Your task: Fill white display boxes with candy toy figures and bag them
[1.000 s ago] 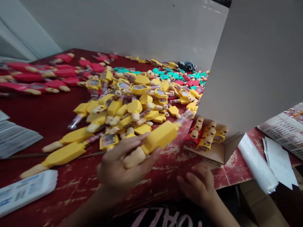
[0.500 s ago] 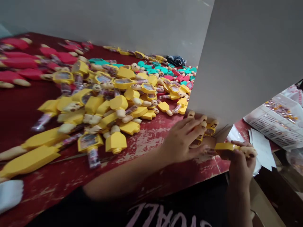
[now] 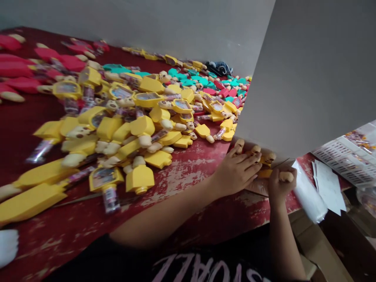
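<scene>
A yellow plastic toy with a rounded, cream-coloured end (image 3: 286, 177) sits right of centre in the frame, in the grip of the right hand (image 3: 280, 187). That hand is raised on a near-upright forearm from the lower right, its fingers curled into a fist around the toy; the cream end pokes out on the right of the fist, and a strip of yellow body shows on its left, over the edge of an open brown cardboard box (image 3: 258, 187).

The left hand (image 3: 239, 172), just beside and apart from the right, reaches across from the lower left, palm down, fingers stretched out over cream-coloured bear heads with dark noses (image 3: 255, 149) in the box. A tall, plain grey panel (image 3: 302, 78) rises above them, filling the upper right.

Left of centre, a heap of yellow toys with clear tubes (image 3: 142, 125) covers the scuffed dark-red table (image 3: 182, 168). Pinkish-red toys (image 3: 16, 67) lie at the upper left. At the right edge stands a white lattice-sided plastic basket (image 3: 337, 162).
</scene>
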### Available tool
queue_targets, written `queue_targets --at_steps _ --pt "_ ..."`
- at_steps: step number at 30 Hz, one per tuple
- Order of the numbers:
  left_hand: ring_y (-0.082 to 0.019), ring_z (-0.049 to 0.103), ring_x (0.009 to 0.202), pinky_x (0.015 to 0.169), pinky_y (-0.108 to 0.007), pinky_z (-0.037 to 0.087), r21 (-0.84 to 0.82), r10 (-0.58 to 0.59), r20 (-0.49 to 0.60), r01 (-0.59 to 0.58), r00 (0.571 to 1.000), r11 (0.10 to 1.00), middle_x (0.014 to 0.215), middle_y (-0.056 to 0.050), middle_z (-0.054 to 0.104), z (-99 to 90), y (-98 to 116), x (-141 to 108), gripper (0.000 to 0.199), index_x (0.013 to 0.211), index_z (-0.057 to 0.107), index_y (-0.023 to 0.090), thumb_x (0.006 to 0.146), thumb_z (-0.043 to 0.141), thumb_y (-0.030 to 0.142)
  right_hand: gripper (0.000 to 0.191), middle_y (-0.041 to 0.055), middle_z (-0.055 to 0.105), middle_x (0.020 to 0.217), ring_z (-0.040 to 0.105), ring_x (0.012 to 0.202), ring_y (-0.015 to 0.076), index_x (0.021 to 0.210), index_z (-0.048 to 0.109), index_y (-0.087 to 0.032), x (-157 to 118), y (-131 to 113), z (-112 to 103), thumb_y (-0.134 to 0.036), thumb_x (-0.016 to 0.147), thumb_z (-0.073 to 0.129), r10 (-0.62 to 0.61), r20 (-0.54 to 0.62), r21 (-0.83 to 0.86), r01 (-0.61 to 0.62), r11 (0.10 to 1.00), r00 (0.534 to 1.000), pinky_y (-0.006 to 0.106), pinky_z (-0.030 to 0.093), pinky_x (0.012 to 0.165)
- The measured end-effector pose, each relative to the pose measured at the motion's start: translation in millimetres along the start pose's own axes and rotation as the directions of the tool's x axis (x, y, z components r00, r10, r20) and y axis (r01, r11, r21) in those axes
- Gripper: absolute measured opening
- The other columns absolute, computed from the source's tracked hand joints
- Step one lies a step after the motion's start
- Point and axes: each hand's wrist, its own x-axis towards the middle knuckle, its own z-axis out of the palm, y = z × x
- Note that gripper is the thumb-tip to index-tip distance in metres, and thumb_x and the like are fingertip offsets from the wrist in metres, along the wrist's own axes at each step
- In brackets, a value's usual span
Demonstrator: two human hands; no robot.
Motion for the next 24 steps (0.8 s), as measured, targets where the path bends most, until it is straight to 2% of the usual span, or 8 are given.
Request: queue_targets --at_steps 6,8,9,11,13,16,20,24 --pt "-0.025 0.049 0.123 0.112 -0.049 0.028 -0.242 -0.023 -0.082 0.002 0.996 0.970 0.134 -0.008 0.053 11.4 -7.7 -16.3 0.034 0.117 0.056 0.021 0.091 0.044 0.040 0.021 0.0038 0.048 0.087 0.053 0.084 0.0200 0.087 0.040 -0.022 -2.8 5.7 30.0 -0.024 0.072 0.055 -0.194 0.072 -0.102 0.200 0.974 0.978 0.040 0.049 0.076" --pt "-0.025 0.037 0.133 0.109 -0.046 0.035 -0.323 -0.259 -0.095 0.217 0.961 0.921 0.143 -0.008 0.041 26.8 -24.4 -27.3 0.039 0.120 0.053 0.025 0.091 0.039 0.047 0.025 0.0056 0.048 0.094 0.051 0.094 0.0223 0.090 0.040 -0.021 -7.4 9.1 33.9 -0.021 0.071 0.055 -0.257 0.046 -0.127 0.261 0.957 0.965 0.045 0.047 0.084" --pt "-0.025 0.035 0.134 0.108 -0.044 0.037 -0.322 -0.431 -0.070 0.388 0.900 0.863 0.144 -0.009 0.036 36.5 -36.3 -32.7 0.040 0.121 0.051 0.025 0.091 0.036 0.047 0.027 0.0062 0.047 0.096 0.051 0.096 0.0226 0.093 0.040 -0.021 -8.6 10.4 34.4 -0.019 0.070 0.054 -0.266 0.034 -0.132 0.268 0.954 0.963 0.046 0.046 0.086" --pt "-0.025 0.036 0.132 0.107 -0.045 0.037 -0.198 -0.758 0.034 0.747 0.652 0.634 0.139 -0.015 0.036 57.2 -64.5 -43.2 0.043 0.131 0.042 0.020 0.093 0.033 0.037 0.031 0.0076 0.047 0.099 0.050 0.097 0.0232 0.097 0.041 -0.020 -8.9 12.1 33.4 -0.018 0.070 0.054 -0.267 0.044 -0.137 0.270 0.953 0.963 0.047 0.045 0.088" --pt "-0.033 0.042 0.125 0.103 -0.053 0.038 -0.104 -0.830 0.122 0.838 0.545 0.535 0.129 -0.020 0.043 75.3 -92.5 -53.3 0.043 0.128 0.048 0.014 0.088 0.045 0.031 0.034 0.0092 0.047 0.102 0.049 0.100 0.0243 0.102 0.042 -0.019 -7.6 12.8 31.9 -0.020 0.070 0.055 -0.272 0.064 -0.136 0.278 0.951 0.960 0.048 0.044 0.089" --pt "-0.043 0.038 0.126 0.098 -0.063 0.036 0.020 -0.858 0.234 0.880 0.458 0.475 0.130 -0.021 0.043 91.5 -120.3 -67.9 0.030 0.109 0.062 0.015 0.081 0.053 0.017 0.036 0.0102 0.048 0.103 0.048 0.101 0.0250 0.106 0.043 -0.017 -5.2 13.9 31.3 -0.022 0.072 0.055 -0.272 0.071 -0.159 0.280 0.947 0.960 0.049 0.043 0.090" --pt "-0.032 0.048 0.119 0.096 -0.048 0.043 0.089 -0.851 0.283 0.872 0.441 0.481 0.130 -0.015 0.048 93.2 -128.3 -81.2 0.020 0.097 0.064 0.015 0.082 0.052 0.010 0.039 0.0107 0.048 0.103 0.047 0.102 0.0260 0.111 0.043 -0.016 -5.8 15.8 29.6 -0.027 0.075 0.055 -0.232 0.101 -0.177 0.247 0.953 0.967 0.051 0.042 0.093" --pt "-0.018 0.060 0.082 0.076 -0.032 0.050 0.065 -0.838 0.216 0.849 0.501 0.524 0.093 -0.007 0.063 68.2 -124.0 -87.1 0.004 0.072 0.059 0.013 0.075 0.058 0.010 0.067 0.0163 0.039 0.122 0.042 0.117 0.0298 0.132 0.030 -0.014 -19.3 11.1 15.2 -0.041 0.077 0.059 -0.165 0.168 -0.074 0.179 0.981 0.972 0.055 0.038 0.098"
